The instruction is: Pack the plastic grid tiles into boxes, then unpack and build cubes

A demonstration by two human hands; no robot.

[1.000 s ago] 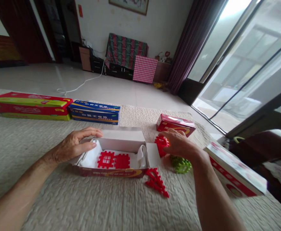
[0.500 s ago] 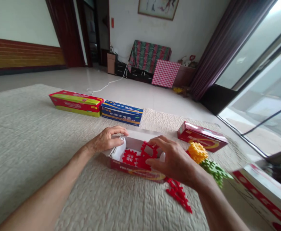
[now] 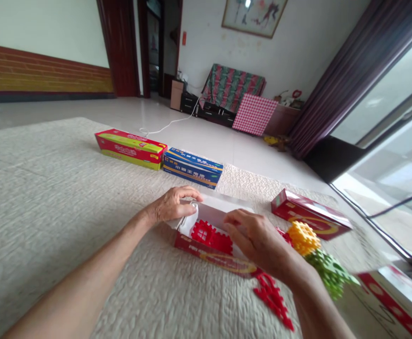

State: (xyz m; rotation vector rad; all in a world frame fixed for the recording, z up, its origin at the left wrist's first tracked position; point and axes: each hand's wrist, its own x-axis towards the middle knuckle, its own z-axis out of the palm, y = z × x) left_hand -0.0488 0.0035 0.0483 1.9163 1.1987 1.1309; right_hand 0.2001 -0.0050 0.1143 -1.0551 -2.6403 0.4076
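Left hand [image 3: 170, 207] curled on box [image 3: 206, 248]; right hand [image 3: 258, 240] flat

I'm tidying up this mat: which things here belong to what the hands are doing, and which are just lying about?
In hand: left hand on the open red box; right hand over the red pieces inside; loose red pieces, yellow piece, green piece beside it.
Lying about: red-and-green box, blue box, smaller red box.

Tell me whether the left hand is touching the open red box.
Touching. The head view shows the left hand resting on the left end of the open red box, fingers curled over its rim.
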